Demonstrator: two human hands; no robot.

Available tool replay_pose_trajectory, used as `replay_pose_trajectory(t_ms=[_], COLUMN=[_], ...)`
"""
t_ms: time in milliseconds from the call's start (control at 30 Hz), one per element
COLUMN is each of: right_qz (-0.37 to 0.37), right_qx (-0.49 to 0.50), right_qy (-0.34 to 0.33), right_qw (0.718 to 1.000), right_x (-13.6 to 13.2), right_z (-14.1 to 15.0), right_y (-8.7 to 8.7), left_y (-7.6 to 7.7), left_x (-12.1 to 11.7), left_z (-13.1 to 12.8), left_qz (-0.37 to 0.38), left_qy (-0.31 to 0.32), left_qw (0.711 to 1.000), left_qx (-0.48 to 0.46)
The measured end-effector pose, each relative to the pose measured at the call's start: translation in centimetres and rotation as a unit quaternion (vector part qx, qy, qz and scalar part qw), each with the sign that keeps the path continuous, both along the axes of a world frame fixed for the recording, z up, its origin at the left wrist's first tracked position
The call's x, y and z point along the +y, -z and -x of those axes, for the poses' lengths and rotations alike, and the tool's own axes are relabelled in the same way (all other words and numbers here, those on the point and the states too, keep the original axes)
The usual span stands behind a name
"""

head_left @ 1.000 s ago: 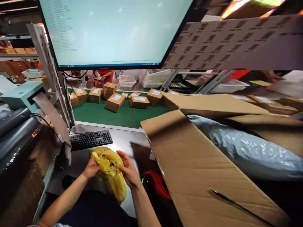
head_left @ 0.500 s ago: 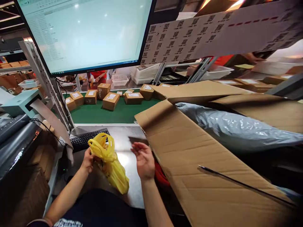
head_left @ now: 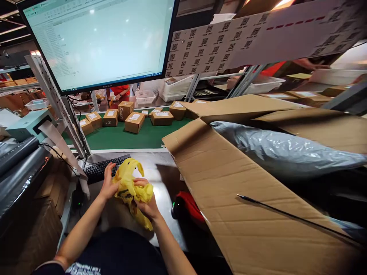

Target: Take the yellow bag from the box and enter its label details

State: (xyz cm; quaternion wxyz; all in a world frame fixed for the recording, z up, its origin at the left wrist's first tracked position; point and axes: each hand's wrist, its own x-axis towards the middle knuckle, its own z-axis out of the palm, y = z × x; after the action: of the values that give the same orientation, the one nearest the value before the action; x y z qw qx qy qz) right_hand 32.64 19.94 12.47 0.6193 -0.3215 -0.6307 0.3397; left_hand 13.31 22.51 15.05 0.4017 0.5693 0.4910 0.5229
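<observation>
A crumpled yellow plastic bag [head_left: 126,185] with loop handles is held above the metal worktop, just in front of the keyboard [head_left: 99,170]. My right hand [head_left: 149,206] is closed around the bag's right side, with the plastic bunched over its fingers. On the other side, my left hand [head_left: 108,185] has its fingers raised and apart, the thumb at the bag's left edge. What the bag contains is hidden. A black and red device [head_left: 187,206] with a small green light lies right of my right hand, partly under the carton flap.
A large open carton [head_left: 229,191] fills the right side, with a grey plastic parcel [head_left: 281,147] in it and a thin black rod [head_left: 275,208] across its flap. Small boxes [head_left: 134,121] stand on the green conveyor [head_left: 114,139] behind. A monitor [head_left: 100,42] hangs above.
My right hand has moved left from beside the carton and closed on the bag. My left hand has loosened its grip and spread its fingers. The bag looks more crumpled.
</observation>
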Motion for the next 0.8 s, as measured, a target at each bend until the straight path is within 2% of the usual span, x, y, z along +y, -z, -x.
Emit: replay_pose_trajectory(t_ms=[100, 133, 267, 333, 400, 467, 567, 633, 700, 733, 800], right_qz=[0.005, 0.028, 0.146, 0.158, 0.138, 0.095, -0.028, -0.127, -0.16, -0.135, -0.03], right_qx=[-0.01, -0.004, 0.056, 0.054, -0.005, -0.068, -0.029, 0.003, -0.076, -0.154, -0.313], right_qy=[-0.029, -0.011, 0.096, 0.115, 0.144, 0.187, 0.235, 0.215, 0.15, 0.116, 0.077], right_qw=[1.0, 1.0, 0.983, 0.979, 0.98, 0.975, 0.971, 0.968, 0.973, 0.972, 0.946], right_x=[0.5, 0.8, 2.2, 2.5, 2.1, 0.7, -2.8, -4.9, -5.8, -5.7, -4.9], right_z=[-0.8, -1.4, -4.7, -6.3, -7.3, -7.5, -6.3, -4.7, -3.0, -2.1, -0.7], right_y=[-1.0, -1.1, -0.7, -0.8, -1.6, -3.2, -6.8, -8.9, -9.9, -9.7, -8.0], left_y=[0.2, 0.3, -0.3, -1.0, -1.8, -2.9, -4.5, -5.2, -5.7, -5.8, -6.2], left_x=[1.4, 1.6, 2.2, 2.2, 1.9, 1.2, -0.3, -1.1, -1.7, -2.0, -2.3], left_z=[0.0, 0.3, 2.3, 3.2, 3.6, 3.5, 2.6, 1.7, 0.8, 0.5, 0.2], left_qz=[0.104, 0.123, 0.093, 0.092, 0.095, 0.062, -0.006, -0.01, 0.016, 0.03, 0.049], left_qy=[0.105, 0.096, -0.088, -0.104, -0.093, -0.073, -0.023, 0.006, 0.032, 0.04, 0.033], left_qw=[0.987, 0.984, 0.97, 0.965, 0.97, 0.983, 1.0, 0.997, 0.999, 0.998, 0.986], left_qx=[-0.056, -0.082, -0.206, -0.222, -0.204, -0.154, -0.002, 0.072, 0.03, -0.028, -0.157])
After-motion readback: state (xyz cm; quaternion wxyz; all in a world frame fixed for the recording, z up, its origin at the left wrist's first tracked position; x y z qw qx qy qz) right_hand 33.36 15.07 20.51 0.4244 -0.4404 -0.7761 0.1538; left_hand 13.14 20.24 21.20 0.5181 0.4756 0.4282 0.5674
